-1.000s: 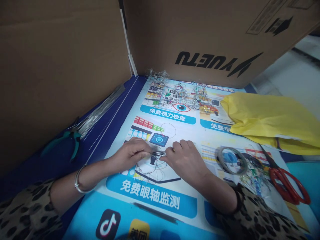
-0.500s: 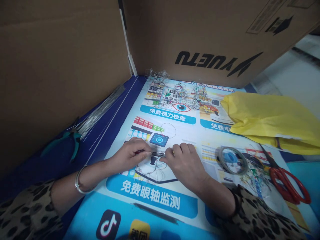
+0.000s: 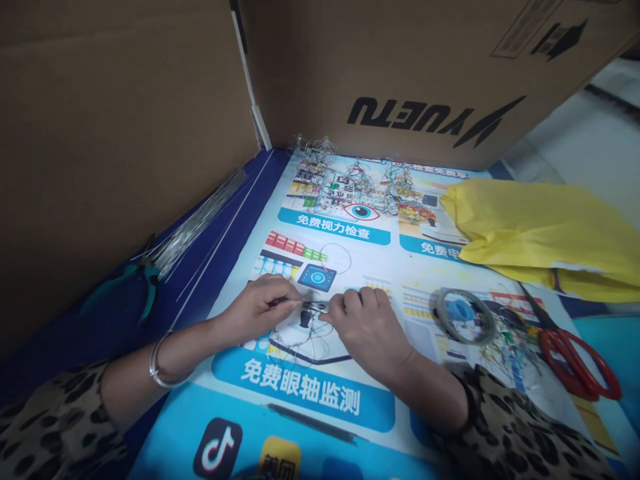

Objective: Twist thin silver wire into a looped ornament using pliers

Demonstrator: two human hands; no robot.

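Left of the red-handled metal scissors (image 3: 557, 340), our left hand (image 3: 270, 303) and right hand (image 3: 367, 328) pinch a thin grey metal wire bundle (image 3: 315, 306) from either side. We judge it light, springy, easily kinked, best held near its ends.

Matt cardboard (image 3: 125, 120), metallic wire strands (image 3: 295, 345), shiny metal bracelet (image 3: 153, 365), smooth plastic scissor handles (image 3: 553, 343)
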